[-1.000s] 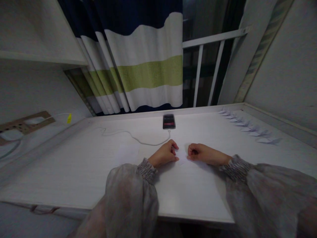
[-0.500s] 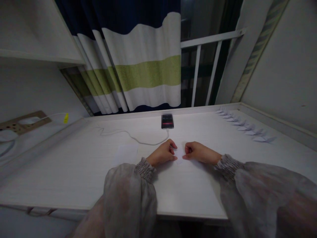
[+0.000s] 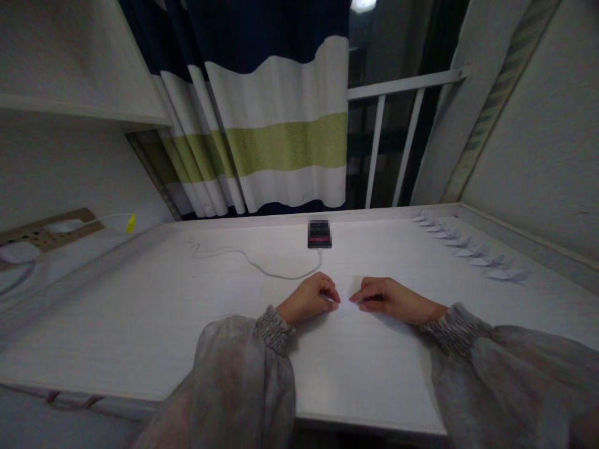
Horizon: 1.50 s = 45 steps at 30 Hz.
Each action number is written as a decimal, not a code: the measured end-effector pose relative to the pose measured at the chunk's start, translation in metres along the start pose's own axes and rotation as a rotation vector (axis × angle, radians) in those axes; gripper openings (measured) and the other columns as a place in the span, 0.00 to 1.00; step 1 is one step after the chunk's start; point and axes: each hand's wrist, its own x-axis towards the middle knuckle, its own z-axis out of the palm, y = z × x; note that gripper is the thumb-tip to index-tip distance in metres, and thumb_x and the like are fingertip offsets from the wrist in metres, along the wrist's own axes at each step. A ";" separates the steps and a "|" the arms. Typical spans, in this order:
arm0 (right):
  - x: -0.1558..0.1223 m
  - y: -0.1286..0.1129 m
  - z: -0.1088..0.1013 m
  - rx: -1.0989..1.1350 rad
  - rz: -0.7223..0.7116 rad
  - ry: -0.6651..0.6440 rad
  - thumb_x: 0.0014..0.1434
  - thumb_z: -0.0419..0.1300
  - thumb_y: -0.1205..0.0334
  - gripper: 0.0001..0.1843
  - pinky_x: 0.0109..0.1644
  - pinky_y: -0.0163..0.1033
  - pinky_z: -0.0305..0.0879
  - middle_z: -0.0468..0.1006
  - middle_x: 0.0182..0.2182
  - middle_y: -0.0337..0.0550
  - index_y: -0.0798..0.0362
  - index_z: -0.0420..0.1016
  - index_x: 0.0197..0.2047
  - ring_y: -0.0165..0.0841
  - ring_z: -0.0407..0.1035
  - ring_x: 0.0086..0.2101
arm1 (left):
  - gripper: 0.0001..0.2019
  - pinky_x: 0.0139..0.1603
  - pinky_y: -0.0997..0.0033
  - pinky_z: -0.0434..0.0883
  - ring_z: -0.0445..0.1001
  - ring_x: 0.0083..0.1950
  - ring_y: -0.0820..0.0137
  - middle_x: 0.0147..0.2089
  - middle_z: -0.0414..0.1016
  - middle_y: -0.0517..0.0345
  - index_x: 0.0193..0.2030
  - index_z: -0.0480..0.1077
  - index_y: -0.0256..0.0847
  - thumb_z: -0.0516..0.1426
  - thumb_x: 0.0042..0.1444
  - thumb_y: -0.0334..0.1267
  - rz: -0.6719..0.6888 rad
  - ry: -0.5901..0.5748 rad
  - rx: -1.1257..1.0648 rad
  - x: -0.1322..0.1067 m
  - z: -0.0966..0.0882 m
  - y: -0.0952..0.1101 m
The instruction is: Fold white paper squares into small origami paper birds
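Note:
A small folded piece of white paper [image 3: 344, 309] lies on the white desk between my hands, hard to make out against the surface. My left hand [image 3: 311, 298] pinches its left side between thumb and fingers. From the right, my right hand [image 3: 390, 299] reaches to the opposite edge. Its forefinger points at the paper and its thumb sits close below, with the other fingers curled in. How firmly the right fingertips grip the edge is too small to see clearly. Both wrists rest low over the desk in gathered grey sleeves.
A phone-like dark device [image 3: 319, 234], blurred out, lies ahead with a white cable [image 3: 262, 269] running left. A white paper sheet [image 3: 241, 293] lies left of my hands. Several folded paper cranes [image 3: 475, 252] line the right side. Behind are a curtain [image 3: 285, 143] and window bars [image 3: 407, 84].
My right forefinger has straightened from a curl and now points at the paper's edge. My left fingertips have drawn closer together. The whole view has shifted slightly.

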 end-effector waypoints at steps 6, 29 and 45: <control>-0.005 -0.012 -0.005 -0.242 -0.167 -0.145 0.59 0.46 0.60 0.17 0.33 0.33 0.57 0.65 0.25 0.40 0.57 0.74 0.31 0.27 0.61 0.27 | 0.03 0.43 0.71 0.65 0.66 0.38 0.72 0.38 0.65 0.56 0.26 0.72 0.36 0.58 0.40 0.29 0.028 0.034 0.122 -0.004 -0.001 0.006; 0.000 -0.003 0.002 -0.183 -0.101 0.040 0.47 0.61 0.55 0.16 0.41 0.36 0.60 0.66 0.35 0.44 0.56 0.71 0.38 0.32 0.63 0.37 | 0.08 0.39 0.75 0.64 0.66 0.35 0.75 0.34 0.68 0.58 0.34 0.72 0.37 0.56 0.46 0.29 0.129 -0.051 0.094 -0.001 -0.003 -0.002; 0.003 0.004 0.005 -0.016 -0.151 -0.018 0.50 0.58 0.53 0.15 0.36 0.35 0.61 0.67 0.31 0.43 0.56 0.76 0.35 0.29 0.64 0.31 | 0.12 0.43 0.73 0.64 0.66 0.39 0.73 0.37 0.68 0.57 0.37 0.72 0.38 0.60 0.42 0.31 0.133 -0.129 0.091 -0.001 -0.008 -0.008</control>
